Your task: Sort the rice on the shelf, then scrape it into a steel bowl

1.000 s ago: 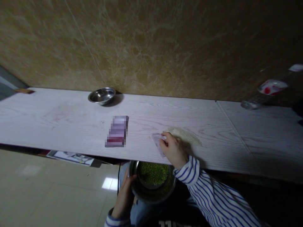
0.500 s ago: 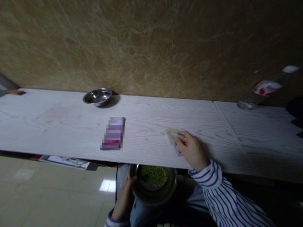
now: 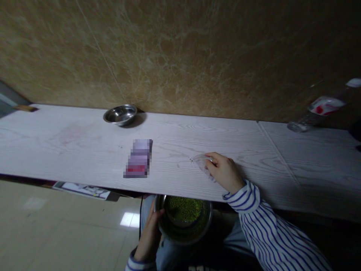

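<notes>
Steel bowl [image 3: 184, 235] of mung beans [image 3: 184, 209] sat clasped in the left hand [image 3: 149, 235], below the table edge [image 3: 180, 195] — the right hand [image 3: 225, 173] pinched clear plastic [image 3: 201, 164].

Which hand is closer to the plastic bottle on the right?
The right hand, pinching clear plastic on the table, is left of the plastic bottle; the left hand, gripping a steel bowl of green beans, is farther away.

No writing can be read; the flat packet [image 3: 138, 158] is pixelated.
</notes>
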`<state>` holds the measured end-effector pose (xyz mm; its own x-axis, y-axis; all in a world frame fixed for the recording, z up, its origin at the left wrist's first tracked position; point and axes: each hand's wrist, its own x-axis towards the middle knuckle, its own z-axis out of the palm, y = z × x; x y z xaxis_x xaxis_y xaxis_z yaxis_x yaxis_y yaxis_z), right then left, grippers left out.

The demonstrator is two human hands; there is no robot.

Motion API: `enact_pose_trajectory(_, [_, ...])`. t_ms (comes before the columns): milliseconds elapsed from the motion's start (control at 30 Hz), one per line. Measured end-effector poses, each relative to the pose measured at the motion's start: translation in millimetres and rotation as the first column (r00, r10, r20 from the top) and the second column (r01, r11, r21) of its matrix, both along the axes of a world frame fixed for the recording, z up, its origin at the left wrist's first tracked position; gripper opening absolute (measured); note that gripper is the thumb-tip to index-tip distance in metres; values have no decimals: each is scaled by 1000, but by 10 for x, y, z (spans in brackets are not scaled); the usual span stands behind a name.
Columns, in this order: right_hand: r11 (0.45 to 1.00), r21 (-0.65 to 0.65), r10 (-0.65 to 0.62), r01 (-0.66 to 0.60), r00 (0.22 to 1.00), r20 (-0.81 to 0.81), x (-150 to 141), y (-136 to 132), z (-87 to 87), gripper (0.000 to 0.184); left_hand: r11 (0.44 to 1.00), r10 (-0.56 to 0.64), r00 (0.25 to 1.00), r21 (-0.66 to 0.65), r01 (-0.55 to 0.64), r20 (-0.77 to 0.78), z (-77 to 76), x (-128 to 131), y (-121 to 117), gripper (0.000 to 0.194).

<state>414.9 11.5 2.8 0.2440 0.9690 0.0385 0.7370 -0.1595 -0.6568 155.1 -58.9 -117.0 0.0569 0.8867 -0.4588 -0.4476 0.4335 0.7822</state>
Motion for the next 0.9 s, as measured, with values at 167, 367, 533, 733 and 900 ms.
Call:
enact_pose_trajectory(167, [1000, -2, -20, 20, 1000, -10, 36, 1, -25, 34, 999, -28, 998, 27, 29, -48, -9, -20, 3, 56])
enact_pose_trajectory(367, [999, 0, 35, -36, 990, -135, -8, 5, -70, 30, 1000, -21, 1000, -1, 21, -3, -64, -41, -3, 57])
enact_pose_trajectory(533, [999, -20, 27, -32, 975, -222, 22, -1, -76, 31, 1000, -17, 1000, -4, 17, -18, -100, -42, 4, 64])
enact_pose_trajectory(733, [997, -32, 61, -68, 980, -191, -44, -35, -71, 32, 1000, -16, 1000, 13, 16, -7, -101, -52, 7, 60])
enact_pose_trajectory(900, [996, -11, 82, -85, 982, -172, -46, -71, -135, 30, 1000, 5, 999, 2, -5, 32, -72, -39, -9, 56])
